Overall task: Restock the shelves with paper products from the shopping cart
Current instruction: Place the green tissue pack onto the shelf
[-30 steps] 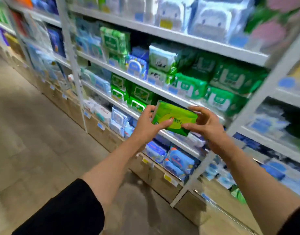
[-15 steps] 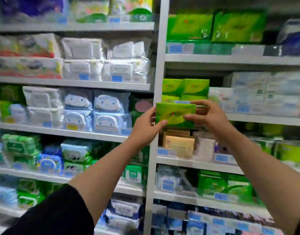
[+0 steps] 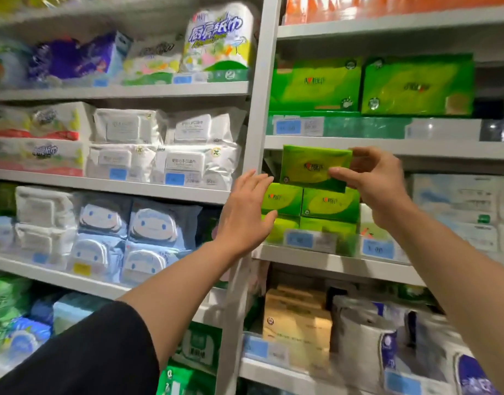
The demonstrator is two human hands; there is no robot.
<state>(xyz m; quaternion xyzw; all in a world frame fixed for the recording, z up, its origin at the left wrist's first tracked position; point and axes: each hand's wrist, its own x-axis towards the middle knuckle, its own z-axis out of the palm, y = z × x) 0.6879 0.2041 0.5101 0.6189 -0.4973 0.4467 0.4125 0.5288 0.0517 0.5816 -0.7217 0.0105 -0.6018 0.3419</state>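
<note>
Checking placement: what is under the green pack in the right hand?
Under the green pack held by the right hand sit two stacked rows of matching green packs. Whether it touches them is unclear.

Half a second ago you held the pack (image 3: 316, 168) between both hands; now your left hand (image 3: 246, 212) has let go and hangs with fingers straight at about 8 o'clock from it, in front of the stacked green packs (image 3: 310, 203). Your right hand (image 3: 370, 178) alone pinches the pack, which has risen to sit just above that stack. The shelves have drawn closer in your view.
</note>
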